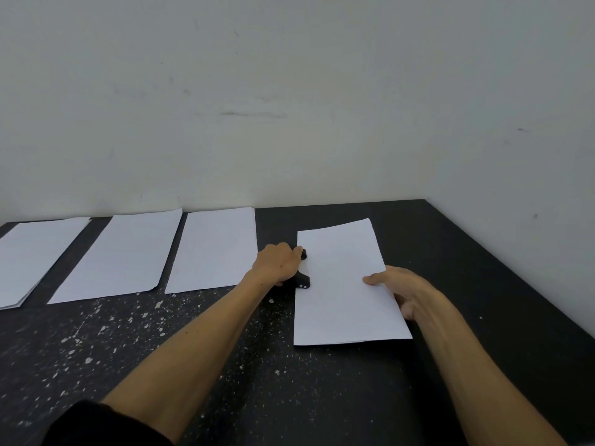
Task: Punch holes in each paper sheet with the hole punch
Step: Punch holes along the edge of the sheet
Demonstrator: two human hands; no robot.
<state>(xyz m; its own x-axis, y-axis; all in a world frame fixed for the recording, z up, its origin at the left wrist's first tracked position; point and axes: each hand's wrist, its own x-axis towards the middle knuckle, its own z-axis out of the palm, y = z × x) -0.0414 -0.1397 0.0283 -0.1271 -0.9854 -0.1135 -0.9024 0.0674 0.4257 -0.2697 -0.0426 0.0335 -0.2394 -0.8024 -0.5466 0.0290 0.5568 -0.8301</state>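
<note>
A white paper sheet (pixel 341 284) lies on the black table (pixel 289 397), right of centre. Its left edge sits in a black hole punch (pixel 302 280). My left hand (pixel 278 262) covers the punch from above, fingers curled over its top, so most of the punch is hidden. My right hand (pixel 402 291) pinches the sheet's right edge, thumb on top and fingers underneath.
Three more white sheets lie in a row along the wall: one (pixel 214 249) just left of the punch, one (pixel 119 255) further left, one (pixel 32 255) at the far left. White specks dot the table's near left. The wall bounds the table behind and to the right.
</note>
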